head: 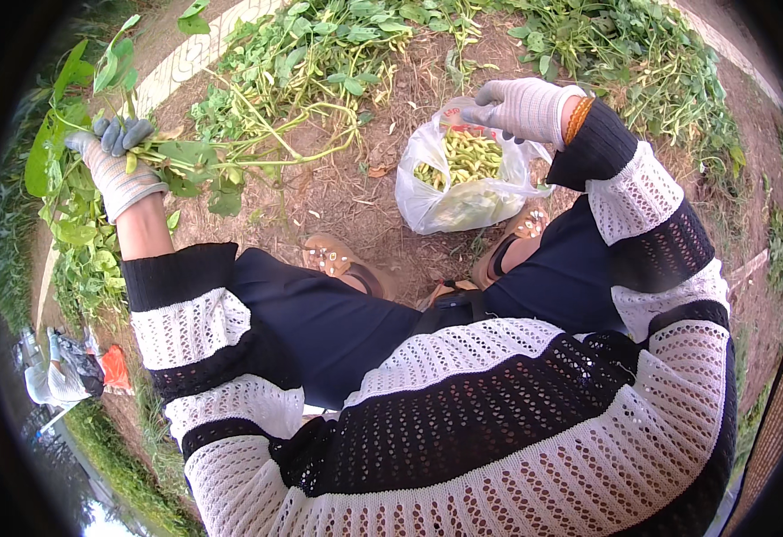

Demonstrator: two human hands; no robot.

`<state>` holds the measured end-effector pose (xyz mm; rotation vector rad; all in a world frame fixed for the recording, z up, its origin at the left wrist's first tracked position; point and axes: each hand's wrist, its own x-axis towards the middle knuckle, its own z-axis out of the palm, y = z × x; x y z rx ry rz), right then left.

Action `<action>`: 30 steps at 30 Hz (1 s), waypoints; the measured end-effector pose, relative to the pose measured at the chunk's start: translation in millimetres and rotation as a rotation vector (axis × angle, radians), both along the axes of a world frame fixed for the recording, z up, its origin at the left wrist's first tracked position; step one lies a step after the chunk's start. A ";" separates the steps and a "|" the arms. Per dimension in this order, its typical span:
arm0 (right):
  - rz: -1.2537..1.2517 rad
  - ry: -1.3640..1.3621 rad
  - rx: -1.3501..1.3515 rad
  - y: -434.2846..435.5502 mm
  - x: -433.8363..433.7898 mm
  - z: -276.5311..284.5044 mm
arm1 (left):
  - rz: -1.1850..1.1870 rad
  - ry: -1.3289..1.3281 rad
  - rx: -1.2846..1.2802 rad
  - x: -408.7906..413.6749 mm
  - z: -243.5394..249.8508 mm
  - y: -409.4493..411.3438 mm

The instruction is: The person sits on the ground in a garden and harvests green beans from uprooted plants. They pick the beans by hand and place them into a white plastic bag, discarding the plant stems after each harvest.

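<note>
My left hand (118, 151), in a knitted work glove with grey coated fingers, is closed around the stems of an uprooted bean plant (250, 158); its bare stalks reach to the right and its broad leaves hang about the wrist. My right hand (522, 111), gloved alike, is over the upper right edge of a translucent plastic bag (432, 205). Its fingers point left and are partly curled; whether they hold a pod or the bag's edge cannot be told. Inside the open bag lies a heap of green-yellow bean pods (465, 158).
Piles of leafy bean plants (318, 47) lie ahead, with more plants (667, 87) at the right. Dry straw litters the soil between my sandalled feet (338, 258). A paved strip (183, 57) curves behind the piles. Another person (62, 379) is at the far left by an orange-red item (116, 368).
</note>
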<state>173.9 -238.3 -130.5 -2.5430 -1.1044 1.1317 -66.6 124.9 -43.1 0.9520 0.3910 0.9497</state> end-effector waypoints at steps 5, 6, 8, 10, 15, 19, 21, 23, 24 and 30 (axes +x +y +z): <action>0.056 -0.113 0.258 1.6 -18.8 10.5 | -0.228 -0.166 -0.070 4.9 -6.5 2.0; 0.081 -0.146 0.318 2.5 -22.5 12.9 | -0.261 -0.254 -0.078 9.2 -9.1 -6.4; 0.089 -0.181 0.417 5.1 -30.3 17.2 | -0.382 -0.318 -0.133 13.9 -5.2 -17.4; 0.094 -0.125 0.491 9.9 -34.4 17.9 | -0.401 -0.325 -0.193 15.5 3.9 -29.6; 0.155 -0.130 0.668 10.9 -35.2 8.3 | -0.625 -0.368 -0.213 14.3 4.5 -25.8; 0.186 -0.182 0.718 8.6 -35.5 3.7 | -0.653 -0.378 -0.181 20.2 1.6 -38.2; 0.190 -0.177 0.727 8.8 -37.5 4.8 | -0.649 -0.353 -0.208 18.9 4.2 -40.2; 0.199 -0.177 0.764 10.2 -38.4 2.5 | -0.615 -0.334 -0.240 19.0 2.9 -39.4; 0.199 -0.179 0.758 9.3 -37.5 2.4 | -0.640 -0.320 -0.213 24.1 2.1 -41.3; 0.204 -0.175 0.778 12.6 -38.8 5.9 | -0.543 -0.212 -0.199 26.2 -1.8 -41.7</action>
